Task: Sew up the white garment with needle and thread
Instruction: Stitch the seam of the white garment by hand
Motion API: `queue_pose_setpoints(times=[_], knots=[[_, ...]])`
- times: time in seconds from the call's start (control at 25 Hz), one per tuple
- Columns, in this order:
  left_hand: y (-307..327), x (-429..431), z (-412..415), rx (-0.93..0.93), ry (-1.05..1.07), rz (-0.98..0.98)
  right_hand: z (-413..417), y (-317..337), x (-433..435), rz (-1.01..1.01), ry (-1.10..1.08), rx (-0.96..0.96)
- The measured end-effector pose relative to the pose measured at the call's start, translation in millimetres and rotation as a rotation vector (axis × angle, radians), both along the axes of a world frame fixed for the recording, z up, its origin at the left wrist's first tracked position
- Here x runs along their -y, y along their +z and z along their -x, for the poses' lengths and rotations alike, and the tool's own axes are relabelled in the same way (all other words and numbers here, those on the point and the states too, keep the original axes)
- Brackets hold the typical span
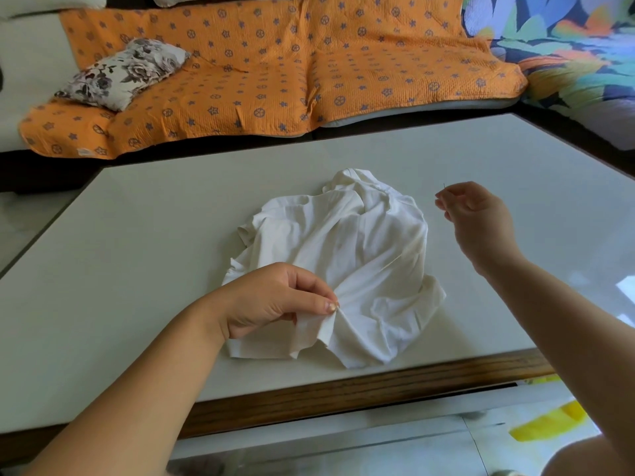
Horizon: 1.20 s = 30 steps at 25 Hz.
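Head cam, L hand [275,300] pinches crumpled white garment [360,242], R hand [477,214] pinches thin needle [444,186]

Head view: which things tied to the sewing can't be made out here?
Needle: head view, only a tip shows; the right hand hides the rest in its fingers.
Thread: head view, too thin to make out against the white garment.
Stitch spot: head view, covered by the left hand pinching a fold.
Yellow thing below the table: head view, blurred.
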<state>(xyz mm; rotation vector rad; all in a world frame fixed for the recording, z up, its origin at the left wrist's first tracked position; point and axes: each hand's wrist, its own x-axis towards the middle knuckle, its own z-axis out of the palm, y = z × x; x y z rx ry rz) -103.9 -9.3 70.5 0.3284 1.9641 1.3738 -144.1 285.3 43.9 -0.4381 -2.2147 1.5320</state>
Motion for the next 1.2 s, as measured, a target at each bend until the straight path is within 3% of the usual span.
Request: queue_pose_setpoints(times=[0.44,0.52,0.72,1.0,1.2], knots=[[1,1,-5,-0.032,-0.001,-0.009,-10,6,0,-0.051,-0.02,0.007],[2,-1,-6,-0.063,0.026,-0.032,-26,24,24,0.047,0.112,0.049],[3,-7,-6,-0.147,0.093,-0.049,-86,40,87,0.197,0.637,0.418],[4,-7,-3,-0.21,0.057,0.038,-92,36,83,0.225,0.628,0.392],[6,-5,-2,-0.248,0.056,0.071,-93,37,79,0.06,0.676,0.382]])
